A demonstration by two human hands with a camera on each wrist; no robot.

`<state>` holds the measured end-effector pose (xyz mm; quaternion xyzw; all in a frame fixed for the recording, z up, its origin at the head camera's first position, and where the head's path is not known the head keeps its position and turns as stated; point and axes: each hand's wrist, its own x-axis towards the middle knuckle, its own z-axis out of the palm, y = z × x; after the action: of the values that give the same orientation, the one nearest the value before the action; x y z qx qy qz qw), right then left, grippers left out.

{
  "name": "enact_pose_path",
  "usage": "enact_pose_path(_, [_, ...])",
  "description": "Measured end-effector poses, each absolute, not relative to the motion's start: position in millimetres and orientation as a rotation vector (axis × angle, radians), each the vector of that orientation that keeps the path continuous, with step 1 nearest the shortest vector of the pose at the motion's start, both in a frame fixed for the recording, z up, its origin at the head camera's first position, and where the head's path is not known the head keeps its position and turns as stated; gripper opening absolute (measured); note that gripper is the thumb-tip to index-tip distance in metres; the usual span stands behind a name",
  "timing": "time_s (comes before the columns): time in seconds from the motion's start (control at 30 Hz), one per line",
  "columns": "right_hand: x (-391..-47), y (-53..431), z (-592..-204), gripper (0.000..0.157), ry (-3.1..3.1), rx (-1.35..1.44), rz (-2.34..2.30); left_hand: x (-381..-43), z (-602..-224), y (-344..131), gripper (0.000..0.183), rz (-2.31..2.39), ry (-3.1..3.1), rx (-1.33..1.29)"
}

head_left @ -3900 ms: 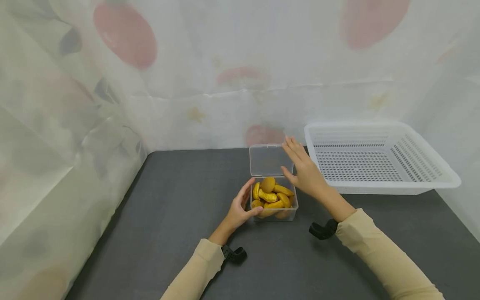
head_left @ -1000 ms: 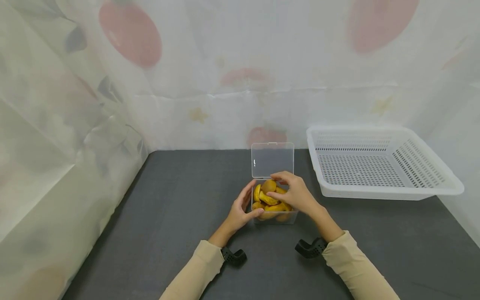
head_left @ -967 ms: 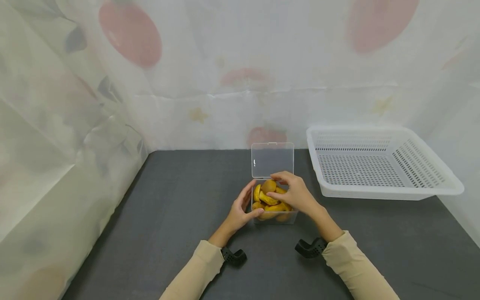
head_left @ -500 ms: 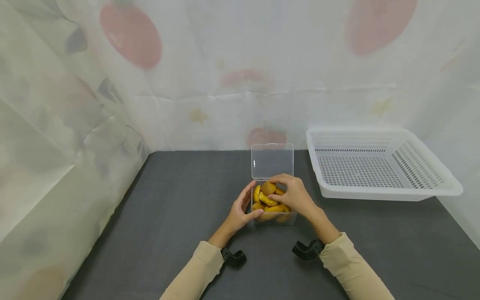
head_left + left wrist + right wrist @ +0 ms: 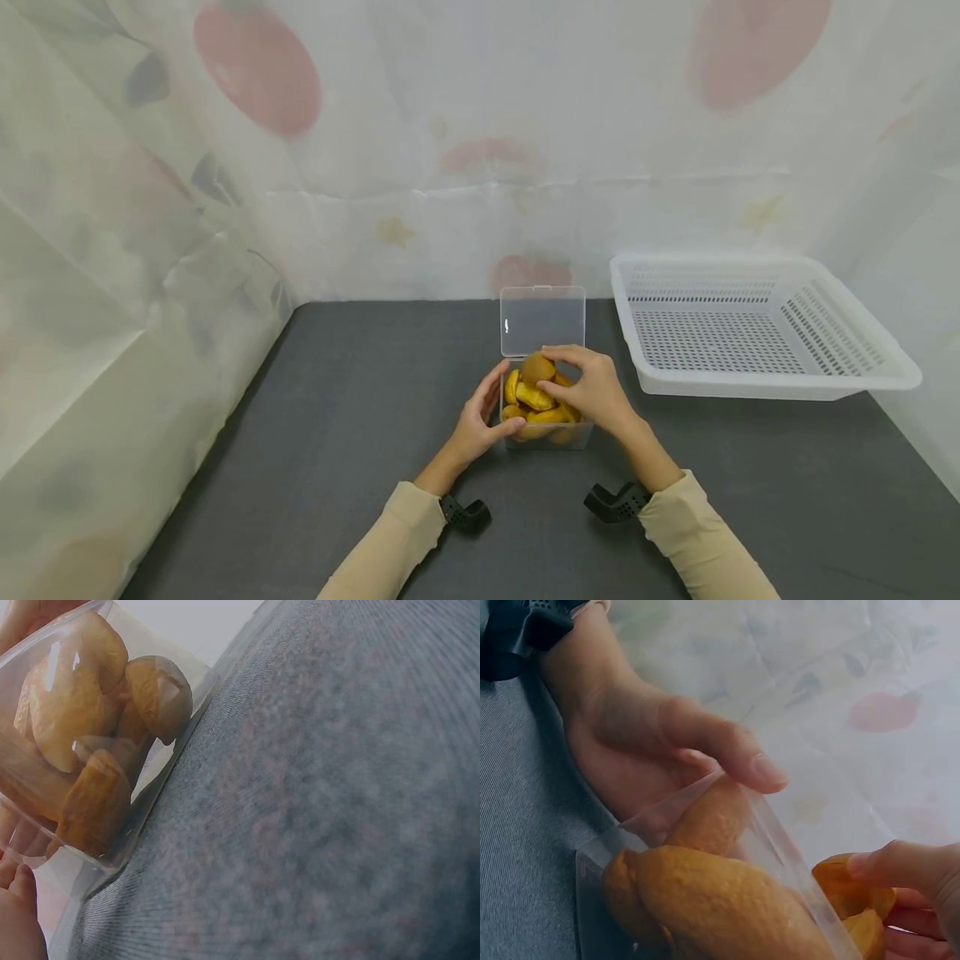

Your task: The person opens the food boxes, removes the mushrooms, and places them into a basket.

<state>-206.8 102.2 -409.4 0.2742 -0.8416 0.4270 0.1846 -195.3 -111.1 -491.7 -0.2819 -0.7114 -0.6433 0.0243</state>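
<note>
A clear plastic box [image 5: 551, 439] stands on the dark table, filled with several yellow-brown, rounded, mushroom-like pieces [image 5: 536, 396]. Its hinged clear lid [image 5: 543, 322] is raised at the back. My left hand [image 5: 472, 422] grips the box's left side, thumb on the front rim and fingers toward the back; in the right wrist view this left hand [image 5: 630, 742] holds a box corner. My right hand [image 5: 596, 392] pinches one round piece [image 5: 537, 367] between thumb and fingers at the top of the pile. Through the box wall, the left wrist view shows lower pieces [image 5: 67, 705].
A white perforated plastic basket [image 5: 750, 383] sits at the back right of the table [image 5: 375, 400]. Pale printed sheeting [image 5: 450, 100] rises behind the table and along its left side. Black wrist cameras [image 5: 468, 515] hang under both forearms.
My right hand came down from beside the lid to the pile and took hold of the round piece. In the last half second that piece rose slightly. My left hand stays on the box.
</note>
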Motion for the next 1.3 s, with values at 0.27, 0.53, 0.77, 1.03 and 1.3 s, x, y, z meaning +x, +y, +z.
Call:
enact_pose_path(0.27, [-206.4, 103.1, -404.9, 0.042, -2.249, 0.772, 1.292, -195.7, -491.7, -112.6, 0.082, -1.996, -2.2, -0.881])
enact_pose_path(0.53, [-204.3, 112.3, -396.3, 0.043, -2.176, 0.746, 1.407, -194.6, -492.0, -114.0, 0.081, -1.995, -2.183, -0.889])
enact_pose_path(0.77, [-204.7, 125.7, -388.1, 0.045, -2.091, 0.707, 1.475, -196.0, -492.6, -112.9, 0.081, -1.991, -2.164, -0.905])
enact_pose_path(1.03, [-208.0, 140.7, -384.6, 0.044, -2.03, 0.628, 1.543, -195.9, -494.3, -113.5, 0.082, -1.998, -2.155, -0.919])
enact_pose_path(1.3, [-210.6, 159.4, -379.0, 0.043, -1.969, 0.529, 1.591, -197.4, -495.4, -113.6, 0.081, -1.983, -2.152, -0.929])
